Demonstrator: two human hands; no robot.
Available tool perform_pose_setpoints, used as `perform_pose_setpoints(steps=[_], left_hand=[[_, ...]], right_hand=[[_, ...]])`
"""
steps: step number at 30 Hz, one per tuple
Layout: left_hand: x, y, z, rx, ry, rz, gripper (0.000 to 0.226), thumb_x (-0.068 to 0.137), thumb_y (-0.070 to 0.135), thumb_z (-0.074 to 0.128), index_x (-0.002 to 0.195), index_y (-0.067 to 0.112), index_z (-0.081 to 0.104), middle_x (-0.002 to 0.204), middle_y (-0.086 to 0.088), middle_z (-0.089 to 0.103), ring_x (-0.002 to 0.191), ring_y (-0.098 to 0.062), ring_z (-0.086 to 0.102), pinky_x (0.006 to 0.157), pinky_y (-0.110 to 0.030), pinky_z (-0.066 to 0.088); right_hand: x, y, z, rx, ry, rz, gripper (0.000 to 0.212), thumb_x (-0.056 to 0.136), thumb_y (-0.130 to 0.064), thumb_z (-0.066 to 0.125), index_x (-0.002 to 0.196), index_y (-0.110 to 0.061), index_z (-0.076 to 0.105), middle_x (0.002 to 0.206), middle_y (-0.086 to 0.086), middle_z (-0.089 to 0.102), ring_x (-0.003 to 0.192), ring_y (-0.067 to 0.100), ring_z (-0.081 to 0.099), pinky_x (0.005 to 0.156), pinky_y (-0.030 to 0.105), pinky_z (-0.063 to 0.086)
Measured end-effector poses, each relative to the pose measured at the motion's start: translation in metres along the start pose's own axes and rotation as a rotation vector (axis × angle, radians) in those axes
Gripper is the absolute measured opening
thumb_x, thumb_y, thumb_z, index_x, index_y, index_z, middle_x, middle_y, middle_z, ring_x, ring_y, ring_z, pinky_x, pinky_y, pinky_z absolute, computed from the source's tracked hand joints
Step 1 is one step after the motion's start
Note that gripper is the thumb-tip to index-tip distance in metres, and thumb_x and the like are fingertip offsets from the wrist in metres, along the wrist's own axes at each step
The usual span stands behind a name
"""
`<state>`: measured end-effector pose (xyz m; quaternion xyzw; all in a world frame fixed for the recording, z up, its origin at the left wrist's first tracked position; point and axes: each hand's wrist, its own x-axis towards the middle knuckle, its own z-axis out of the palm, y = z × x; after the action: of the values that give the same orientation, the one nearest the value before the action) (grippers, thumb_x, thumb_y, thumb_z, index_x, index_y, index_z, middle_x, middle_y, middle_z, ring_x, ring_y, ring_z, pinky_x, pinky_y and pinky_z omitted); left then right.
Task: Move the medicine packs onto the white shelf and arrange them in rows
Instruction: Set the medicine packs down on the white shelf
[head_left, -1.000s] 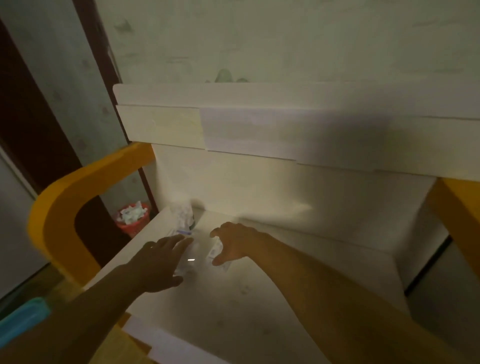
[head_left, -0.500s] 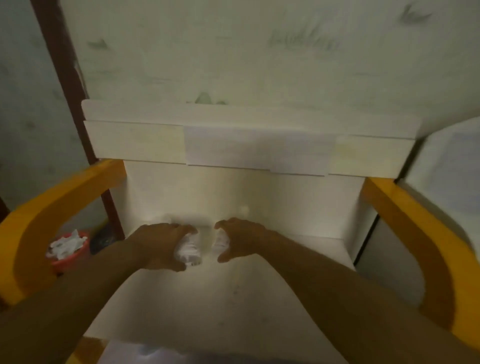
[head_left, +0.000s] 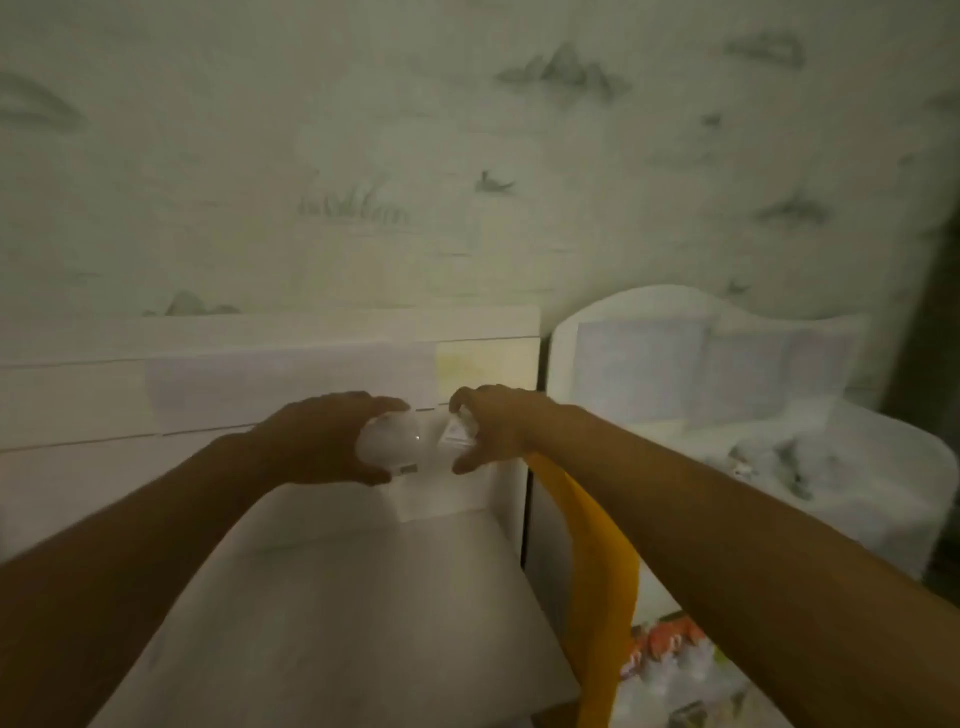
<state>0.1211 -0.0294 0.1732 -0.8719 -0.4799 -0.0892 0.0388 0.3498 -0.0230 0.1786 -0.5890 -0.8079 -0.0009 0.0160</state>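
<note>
Above the white shelf (head_left: 332, 597), your left hand (head_left: 317, 441) grips a pale pack (head_left: 389, 441); your right hand (head_left: 493, 426) grips another pack (head_left: 454, 431).

Your arms are bare up to the frame edge, no sleeves showing. Left hand (head_left: 322, 447) and right hand (head_left: 493, 431): no gloves, rings, watch or wristbands. Fingers (head_left: 382, 402) uncovered. Frame is dim and blurry.
</note>
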Motion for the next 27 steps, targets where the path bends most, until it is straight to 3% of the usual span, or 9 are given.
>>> perform_pose_setpoints(steps=[6, 9, 16, 19, 23, 27], left_hand=[[0.068, 0.109, -0.013, -0.139, 0.119, 0.127, 0.081, 0.074, 0.049, 0.075, 0.143, 0.028, 0.037, 0.141, 0.004, 0.048, 0.124, -0.016, 0.047, 0.098, -0.024, 0.035], [0.098, 0.163, -0.007, -0.161, 0.100, 0.143, 0.086, 0.072, 0.055, 0.075, 0.144, 0.032, 0.034, 0.144, 0.004, 0.046, 0.127, -0.017, 0.046, 0.100, -0.028, 0.036], [0.142, 0.279, 0.022, -0.104, 0.035, 0.204, 0.086, 0.075, 0.055, 0.071, 0.145, 0.034, 0.028, 0.144, 0.005, 0.044, 0.126, -0.018, 0.046, 0.101, -0.032, 0.040], [0.154, 0.306, 0.042, -0.075, 0.021, 0.203, 0.086, 0.072, 0.059, 0.069, 0.143, 0.038, 0.026, 0.140, 0.007, 0.047, 0.122, -0.017, 0.048, 0.099, -0.036, 0.044], [0.165, 0.329, 0.070, -0.055, -0.057, 0.223, 0.082, 0.076, 0.050, 0.072, 0.144, 0.030, 0.031, 0.138, 0.004, 0.050, 0.121, -0.016, 0.049, 0.096, -0.027, 0.040], [0.187, 0.335, 0.091, -0.026, -0.057, 0.225, 0.081, 0.075, 0.051, 0.073, 0.142, 0.030, 0.033, 0.137, 0.004, 0.052, 0.121, -0.017, 0.051, 0.099, -0.032, 0.043]], right_hand=[[-0.080, 0.107, -0.017, 0.029, 0.147, 0.110, 0.083, 0.069, -0.057, 0.077, 0.137, -0.025, 0.042, 0.129, 0.004, 0.055, 0.110, 0.023, 0.054, 0.092, 0.039, 0.049], [-0.128, 0.169, -0.022, 0.056, 0.124, 0.192, 0.082, 0.072, -0.055, 0.076, 0.140, -0.025, 0.040, 0.138, 0.004, 0.050, 0.119, 0.024, 0.051, 0.098, 0.039, 0.045], [-0.215, 0.278, -0.012, 0.077, 0.120, 0.302, 0.084, 0.070, -0.059, 0.076, 0.140, -0.029, 0.040, 0.141, 0.000, 0.048, 0.119, 0.021, 0.053, 0.098, 0.037, 0.045], [-0.231, 0.309, 0.007, 0.117, 0.103, 0.321, 0.085, 0.070, -0.057, 0.076, 0.141, -0.029, 0.039, 0.142, 0.000, 0.047, 0.123, 0.021, 0.050, 0.099, 0.036, 0.044], [-0.232, 0.336, 0.050, 0.151, -0.007, 0.315, 0.086, 0.072, -0.058, 0.074, 0.143, -0.030, 0.036, 0.146, -0.002, 0.043, 0.128, 0.022, 0.046, 0.104, 0.038, 0.041], [-0.215, 0.356, 0.077, 0.176, -0.053, 0.290, 0.087, 0.071, -0.061, 0.073, 0.144, -0.031, 0.036, 0.145, -0.002, 0.044, 0.123, 0.020, 0.050, 0.101, 0.038, 0.044]])
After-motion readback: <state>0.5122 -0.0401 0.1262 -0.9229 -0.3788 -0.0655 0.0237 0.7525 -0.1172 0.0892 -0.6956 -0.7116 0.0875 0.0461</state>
